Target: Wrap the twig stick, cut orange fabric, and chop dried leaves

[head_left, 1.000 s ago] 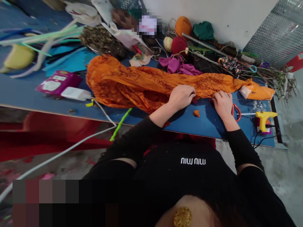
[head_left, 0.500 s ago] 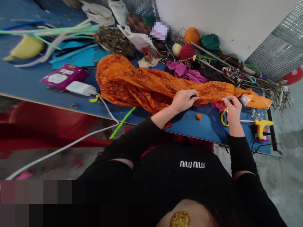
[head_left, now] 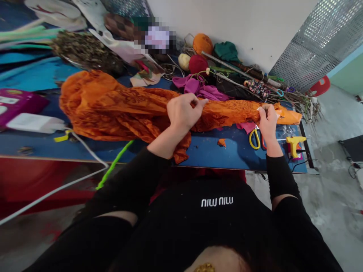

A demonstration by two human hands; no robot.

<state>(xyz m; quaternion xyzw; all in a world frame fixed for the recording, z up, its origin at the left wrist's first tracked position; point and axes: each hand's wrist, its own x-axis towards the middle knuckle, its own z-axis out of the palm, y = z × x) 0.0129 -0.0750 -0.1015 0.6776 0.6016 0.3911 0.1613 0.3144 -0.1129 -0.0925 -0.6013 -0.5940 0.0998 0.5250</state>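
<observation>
A long orange cloth [head_left: 136, 109] with dark printed patterns lies along the blue table, bunched at its left end and narrow toward the right. My left hand [head_left: 183, 113] is over its middle, thumb and fingers closed on the fabric. Farther right, my right hand [head_left: 268, 119] pinches the cloth's near edge between thumb and fingertips. Scissors with a yellow handle loop [head_left: 254, 139] lie just below that hand, partly covered. A yellow glue gun [head_left: 295, 145] sits to its right. Between my hands, a small orange scrap [head_left: 221, 142] rests on the table.
Behind the cloth are yarn balls [head_left: 202, 44], purple fabric [head_left: 198, 87] and a heap of sticks [head_left: 300, 96]. A purple power box [head_left: 21, 105] with a white plug and cable [head_left: 87, 149] is at left. A bright green strip [head_left: 115, 164] hangs over the table's front edge.
The view has shifted, so the table's things appear farther left. My left hand has moved left along the cloth and risen, farther from my right hand, which keeps its pinch.
</observation>
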